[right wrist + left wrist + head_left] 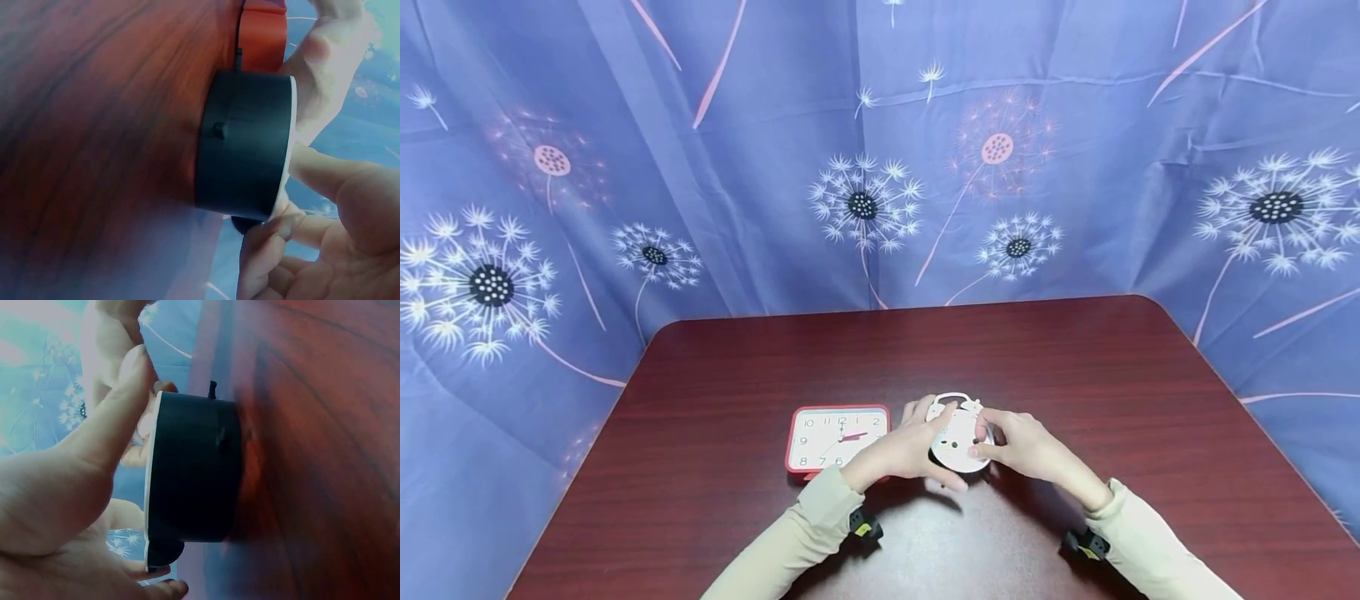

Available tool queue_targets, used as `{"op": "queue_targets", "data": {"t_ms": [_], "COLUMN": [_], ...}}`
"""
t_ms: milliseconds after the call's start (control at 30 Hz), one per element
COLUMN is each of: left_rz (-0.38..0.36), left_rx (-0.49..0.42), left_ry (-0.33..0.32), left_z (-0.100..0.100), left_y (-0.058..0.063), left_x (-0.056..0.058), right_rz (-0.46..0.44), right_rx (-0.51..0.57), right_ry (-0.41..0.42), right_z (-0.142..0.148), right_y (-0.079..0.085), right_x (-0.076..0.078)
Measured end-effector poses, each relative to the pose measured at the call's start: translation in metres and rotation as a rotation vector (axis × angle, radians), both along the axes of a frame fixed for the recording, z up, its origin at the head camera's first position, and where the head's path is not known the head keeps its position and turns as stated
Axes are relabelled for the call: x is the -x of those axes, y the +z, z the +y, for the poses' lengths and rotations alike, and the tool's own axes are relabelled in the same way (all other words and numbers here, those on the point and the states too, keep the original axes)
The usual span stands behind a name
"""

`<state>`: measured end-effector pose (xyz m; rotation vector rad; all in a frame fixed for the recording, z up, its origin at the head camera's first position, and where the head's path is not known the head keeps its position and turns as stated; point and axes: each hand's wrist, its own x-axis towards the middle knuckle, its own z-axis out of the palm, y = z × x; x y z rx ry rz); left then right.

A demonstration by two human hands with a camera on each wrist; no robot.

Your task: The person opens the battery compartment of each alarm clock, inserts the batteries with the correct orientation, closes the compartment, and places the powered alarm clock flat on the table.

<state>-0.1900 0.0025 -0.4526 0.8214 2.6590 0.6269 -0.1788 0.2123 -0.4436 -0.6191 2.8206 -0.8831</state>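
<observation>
A white alarm clock with a small animal face and a handle on top lies face up on the table. Both wrist views show its deep black case from the side, with small black pegs sticking out. My left hand is at the clock's left side, index finger over the dial and thumb stretched out past the lower edge. From the right, my right hand holds the clock's edge, thumb at the white front and the other fingers curled near the top corner. Part of the dial is hidden by the hands.
A red rectangular clock with a white dial stands close to my left hand and forearm. The dark red wooden table ends at the back against a blue curtain with dandelion prints.
</observation>
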Motion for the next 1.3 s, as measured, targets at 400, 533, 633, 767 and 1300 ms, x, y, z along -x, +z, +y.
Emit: {"op": "queue_targets", "data": {"t_ms": [400, 533, 633, 767, 1300], "left_rz": [0.072, 0.111, 0.133, 0.149, 0.133], "left_rx": [-0.044, -0.081, -0.105, -0.119, -0.173], "left_ry": [0.06, 0.054, 0.047, 0.046, 0.049], "left_z": [0.003, 0.002, 0.001, -0.001, -0.002], "left_y": [-0.002, -0.004, -0.004, -0.005, -0.003], "left_x": [0.0, 0.0, 0.001, 0.003, 0.002], "right_rz": [0.169, 0.074, 0.039, 0.045, 0.148], "right_rx": [-0.025, 0.006, 0.031, 0.057, 0.125], "right_ry": [0.038, 0.129, 0.15, 0.139, 0.117], "right_z": [-0.006, -0.002, -0.001, -0.002, 0.0], "right_y": [0.011, 0.006, 0.0, -0.007, -0.008], "right_x": [-0.011, -0.005, -0.001, 0.003, 0.004]}}
